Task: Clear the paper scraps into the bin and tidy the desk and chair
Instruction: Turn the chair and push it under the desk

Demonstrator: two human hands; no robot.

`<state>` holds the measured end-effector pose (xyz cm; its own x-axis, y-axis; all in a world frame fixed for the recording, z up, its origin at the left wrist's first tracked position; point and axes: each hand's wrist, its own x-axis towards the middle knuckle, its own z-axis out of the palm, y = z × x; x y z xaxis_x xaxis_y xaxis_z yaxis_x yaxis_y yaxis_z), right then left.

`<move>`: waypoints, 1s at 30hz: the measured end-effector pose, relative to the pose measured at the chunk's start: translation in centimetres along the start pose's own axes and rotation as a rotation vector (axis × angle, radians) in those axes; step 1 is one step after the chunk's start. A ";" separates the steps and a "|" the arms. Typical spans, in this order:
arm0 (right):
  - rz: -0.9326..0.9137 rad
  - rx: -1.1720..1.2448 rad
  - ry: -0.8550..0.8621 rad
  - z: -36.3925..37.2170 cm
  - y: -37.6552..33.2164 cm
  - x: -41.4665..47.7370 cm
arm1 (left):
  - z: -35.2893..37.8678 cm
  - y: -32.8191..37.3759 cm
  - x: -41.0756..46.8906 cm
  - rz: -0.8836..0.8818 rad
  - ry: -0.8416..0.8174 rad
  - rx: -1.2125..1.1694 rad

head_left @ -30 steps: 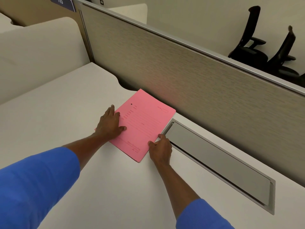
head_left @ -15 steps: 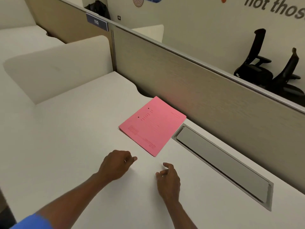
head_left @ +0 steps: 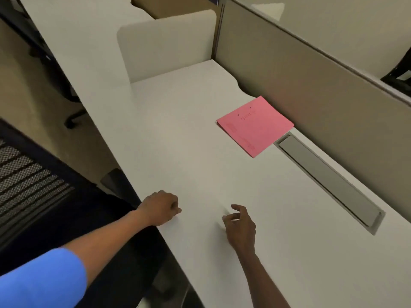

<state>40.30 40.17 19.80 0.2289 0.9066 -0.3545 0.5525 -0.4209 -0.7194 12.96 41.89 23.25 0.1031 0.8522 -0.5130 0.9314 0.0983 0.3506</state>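
Desk (head_left: 178, 152): we see one, smooth and white.
Folder (head_left: 255, 125): one, pink, flat rectangle.
Left hand (head_left: 161, 210): curled, empty.
Right hand (head_left: 241, 227): fingers loosely apart, empty.
Chair (head_left: 33, 185): one, black mesh.

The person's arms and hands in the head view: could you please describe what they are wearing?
Both hands, left hand and right hand, are bare: no gloves, and no rings or watch that I can see. The left arm has a short bright blue sleeve; the forearms are uncovered.

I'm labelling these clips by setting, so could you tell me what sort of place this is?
Most likely an open-plan office workstation. A white desk is fenced by a fabric partition panel and has a metal cable hatch set into it. A pink folder lies on it, and a mesh-backed chair stands alongside.
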 end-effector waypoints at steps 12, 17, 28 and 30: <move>-0.076 -0.116 -0.120 6.3 5.2 -19.0 | 7.9 -11.0 -16.1 -0.059 -0.135 -0.063; -0.059 -0.226 -0.192 7.7 7.5 -25.2 | 12.0 -14.9 -21.9 -0.135 -0.249 -0.021; -0.056 -0.398 -0.421 9.8 10.8 -31.3 | 17.6 -18.2 -29.7 -0.277 -0.213 -0.144; -0.059 -0.394 -0.471 9.8 11.2 -31.8 | 18.7 -18.1 -30.7 -0.289 -0.187 -0.151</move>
<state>31.32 6.30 17.17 -0.1404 0.7790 -0.6111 0.8286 -0.2455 -0.5032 -0.59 4.33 18.03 -0.0820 0.6711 -0.7368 0.8709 0.4077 0.2745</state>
